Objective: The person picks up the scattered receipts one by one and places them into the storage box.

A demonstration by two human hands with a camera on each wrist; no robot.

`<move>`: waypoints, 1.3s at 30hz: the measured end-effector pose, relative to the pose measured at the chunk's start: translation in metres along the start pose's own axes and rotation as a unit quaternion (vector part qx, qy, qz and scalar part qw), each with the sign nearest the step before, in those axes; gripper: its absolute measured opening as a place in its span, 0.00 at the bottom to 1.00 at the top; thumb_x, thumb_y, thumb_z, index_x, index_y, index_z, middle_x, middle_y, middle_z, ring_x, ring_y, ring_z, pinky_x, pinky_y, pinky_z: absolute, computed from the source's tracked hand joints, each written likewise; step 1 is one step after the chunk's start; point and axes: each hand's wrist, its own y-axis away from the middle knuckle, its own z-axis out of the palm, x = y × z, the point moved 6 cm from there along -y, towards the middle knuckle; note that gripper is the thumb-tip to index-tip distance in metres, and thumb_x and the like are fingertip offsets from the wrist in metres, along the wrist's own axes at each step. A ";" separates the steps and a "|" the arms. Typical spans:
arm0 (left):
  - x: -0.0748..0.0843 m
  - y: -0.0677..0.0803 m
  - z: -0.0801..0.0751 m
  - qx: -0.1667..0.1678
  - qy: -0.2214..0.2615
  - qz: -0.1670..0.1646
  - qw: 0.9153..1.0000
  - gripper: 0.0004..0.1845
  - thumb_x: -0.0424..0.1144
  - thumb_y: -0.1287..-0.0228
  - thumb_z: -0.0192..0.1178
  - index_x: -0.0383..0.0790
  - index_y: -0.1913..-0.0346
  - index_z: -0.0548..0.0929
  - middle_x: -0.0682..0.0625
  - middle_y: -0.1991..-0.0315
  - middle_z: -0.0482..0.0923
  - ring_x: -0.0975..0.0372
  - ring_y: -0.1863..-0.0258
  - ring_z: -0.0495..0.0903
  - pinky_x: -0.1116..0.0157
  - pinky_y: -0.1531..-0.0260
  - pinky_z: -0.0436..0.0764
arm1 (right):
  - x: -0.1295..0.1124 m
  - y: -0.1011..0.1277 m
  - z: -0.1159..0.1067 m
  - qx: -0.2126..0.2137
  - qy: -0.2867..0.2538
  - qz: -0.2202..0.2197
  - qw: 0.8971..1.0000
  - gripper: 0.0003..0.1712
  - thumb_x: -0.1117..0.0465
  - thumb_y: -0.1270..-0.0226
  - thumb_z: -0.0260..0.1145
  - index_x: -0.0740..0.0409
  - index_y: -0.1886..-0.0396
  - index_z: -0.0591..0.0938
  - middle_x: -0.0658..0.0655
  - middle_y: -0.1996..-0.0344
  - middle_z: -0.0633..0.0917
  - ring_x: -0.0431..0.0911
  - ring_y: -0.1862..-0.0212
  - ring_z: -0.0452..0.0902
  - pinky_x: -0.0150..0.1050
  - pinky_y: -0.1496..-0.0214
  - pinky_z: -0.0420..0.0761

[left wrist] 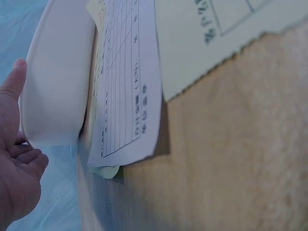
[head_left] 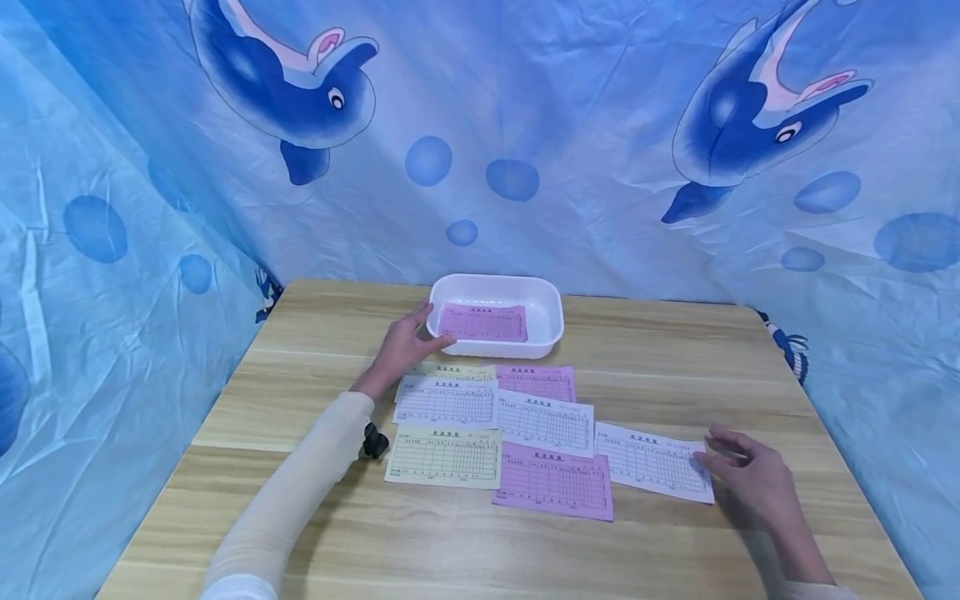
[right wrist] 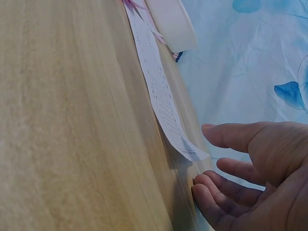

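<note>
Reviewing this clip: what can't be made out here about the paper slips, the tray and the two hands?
- Print on the slips: too small in the head view, blurred in both wrist views.
- Yellow slip by the white tray: mostly covered by a white slip.
- Left hand: contact with the tray's rim unclear; cut off by the edge in the left wrist view.
- Right hand: whether its fingers touch the table or the nearest slip is unclear.

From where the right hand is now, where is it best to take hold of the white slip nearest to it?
Probably at the white slip's right edge, coming from the right. In the right wrist view that corner curls up off the table, so the right hand's fingers could slip under and pinch it.
</note>
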 end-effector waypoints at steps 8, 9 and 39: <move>-0.001 0.002 0.000 -0.002 0.000 -0.005 1.000 0.54 0.59 0.40 0.72 0.36 0.20 0.58 0.39 0.19 0.51 0.49 0.19 0.50 0.48 0.22 0.55 | 0.000 -0.001 0.006 -0.020 0.004 0.026 0.999 0.44 0.46 0.37 0.76 0.65 0.29 0.73 0.71 0.40 0.81 0.63 0.46 0.82 0.42 0.58 0.81; -0.001 0.002 0.000 -0.002 -0.001 -0.004 1.000 0.54 0.59 0.40 0.72 0.36 0.20 0.58 0.39 0.19 0.51 0.48 0.19 0.50 0.48 0.22 0.55 | -0.001 -0.001 0.006 -0.023 0.006 0.026 0.999 0.44 0.47 0.38 0.77 0.65 0.29 0.72 0.71 0.40 0.81 0.63 0.46 0.82 0.42 0.58 0.81; 0.004 0.001 -0.001 -0.001 -0.013 0.008 1.000 0.53 0.57 0.39 0.72 0.32 0.22 0.59 0.38 0.20 0.52 0.48 0.20 0.52 0.50 0.22 0.56 | -0.008 -0.003 -0.012 0.002 0.018 -0.026 1.000 0.26 0.49 0.28 0.69 0.68 0.47 0.84 0.65 0.55 0.88 0.42 0.60 0.80 0.32 0.67 0.79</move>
